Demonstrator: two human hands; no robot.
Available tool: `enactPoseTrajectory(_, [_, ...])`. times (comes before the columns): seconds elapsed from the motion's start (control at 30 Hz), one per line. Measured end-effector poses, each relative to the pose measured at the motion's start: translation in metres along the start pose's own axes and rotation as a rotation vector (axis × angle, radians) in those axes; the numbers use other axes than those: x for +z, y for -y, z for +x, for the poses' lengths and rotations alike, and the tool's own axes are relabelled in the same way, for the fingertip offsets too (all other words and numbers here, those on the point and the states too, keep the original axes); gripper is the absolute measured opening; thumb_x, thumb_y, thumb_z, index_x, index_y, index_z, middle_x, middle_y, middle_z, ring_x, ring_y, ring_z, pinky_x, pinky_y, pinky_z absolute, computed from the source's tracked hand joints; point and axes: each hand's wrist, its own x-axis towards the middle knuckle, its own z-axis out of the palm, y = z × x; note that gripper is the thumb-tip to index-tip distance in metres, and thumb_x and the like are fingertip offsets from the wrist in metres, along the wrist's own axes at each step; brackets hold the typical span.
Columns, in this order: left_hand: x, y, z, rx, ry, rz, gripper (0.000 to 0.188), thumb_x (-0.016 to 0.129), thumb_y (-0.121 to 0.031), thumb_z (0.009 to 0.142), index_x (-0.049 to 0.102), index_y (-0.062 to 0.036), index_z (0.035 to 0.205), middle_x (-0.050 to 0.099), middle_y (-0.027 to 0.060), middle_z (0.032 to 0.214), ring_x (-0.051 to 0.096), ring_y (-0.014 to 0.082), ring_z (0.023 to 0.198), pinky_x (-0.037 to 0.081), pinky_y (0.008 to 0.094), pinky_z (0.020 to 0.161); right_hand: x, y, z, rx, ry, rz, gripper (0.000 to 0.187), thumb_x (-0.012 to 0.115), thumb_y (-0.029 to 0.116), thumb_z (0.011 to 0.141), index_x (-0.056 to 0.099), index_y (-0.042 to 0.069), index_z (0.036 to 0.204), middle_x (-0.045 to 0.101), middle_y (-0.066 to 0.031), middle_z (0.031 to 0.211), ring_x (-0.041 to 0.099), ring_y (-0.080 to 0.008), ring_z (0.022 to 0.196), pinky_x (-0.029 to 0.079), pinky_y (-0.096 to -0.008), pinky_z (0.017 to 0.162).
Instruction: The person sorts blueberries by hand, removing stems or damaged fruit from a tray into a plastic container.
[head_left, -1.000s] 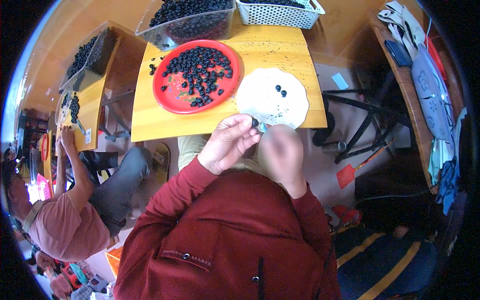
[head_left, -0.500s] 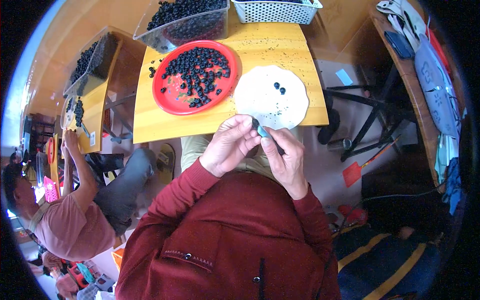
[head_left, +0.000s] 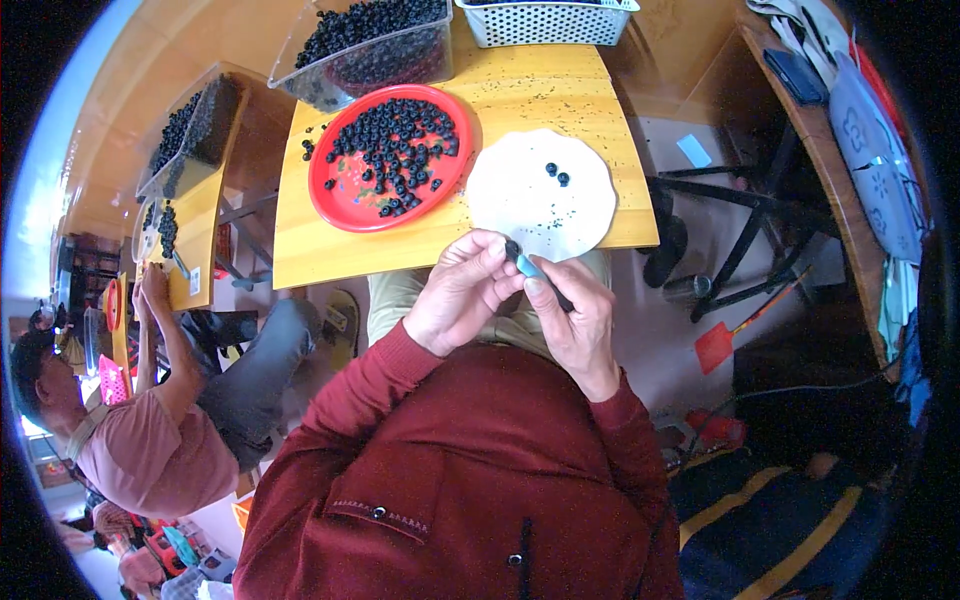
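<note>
My left hand [head_left: 458, 292] pinches a small black round piece [head_left: 512, 250] between thumb and fingertips, just above my lap at the table's near edge. My right hand [head_left: 578, 325] is closed around a slim tool [head_left: 527, 266] with a light blue part near its front and a dark handle. The tool's tip meets the black piece or lies very close to it; the fingers partly hide it. Beyond the hands stands a white scalloped plate [head_left: 510, 195] bearing two black pieces [head_left: 557, 174] and dark crumbs. To its left, a red plate [head_left: 345, 210] holds many more black pieces.
A clear bin [head_left: 400, 65] full of black pieces and a white perforated basket [head_left: 545, 28] stand at the table's [head_left: 390, 252] far edge. Dark specks litter the wood. Another person [head_left: 160, 440] sits at a table on the left. A shelf [head_left: 815, 180] runs along the right.
The whole view has shifted slightly. Both hands keep almost the same grip on the black piece and the tool, and the plates' contents look unchanged.
</note>
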Motion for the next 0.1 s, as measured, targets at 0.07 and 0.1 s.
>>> enactPoseTrajectory(0.07, [-0.0011, 0.0002, 0.0004, -0.003, 0.001, -0.002, 0.008, 0.063, -0.013, 0.094, 0.060, -0.0083, 0.100, 0.065, 0.0011, 0.093, 0.064, 0.0104, 0.085, 0.058, 0.0272, 0.080, 0.0004, 0.0007, 0.0007, -0.009, -0.004, 0.011, 0.025, 0.064, 0.023, 0.093, 0.069, 0.002, 0.105, 0.064, -0.0130, 0.079, 0.063, -0.0249, 0.070, 0.049, -0.0341, 0.062])
enactPoseTrajectory(0.1, [-0.0013, 0.0004, 0.0003, -0.004, 0.001, -0.011, 0.009, 0.063, -0.013, 0.094, 0.060, -0.0083, 0.101, 0.065, 0.0010, 0.093, 0.064, 0.0105, 0.086, 0.057, 0.0269, 0.080, 0.0008, 0.0007, 0.0012, -0.009, -0.004, 0.011, 0.025, 0.064, 0.023, 0.093, 0.069, 0.002, 0.105, 0.064, -0.0130, 0.079, 0.063, -0.0249, 0.070, 0.049, -0.0341, 0.062])
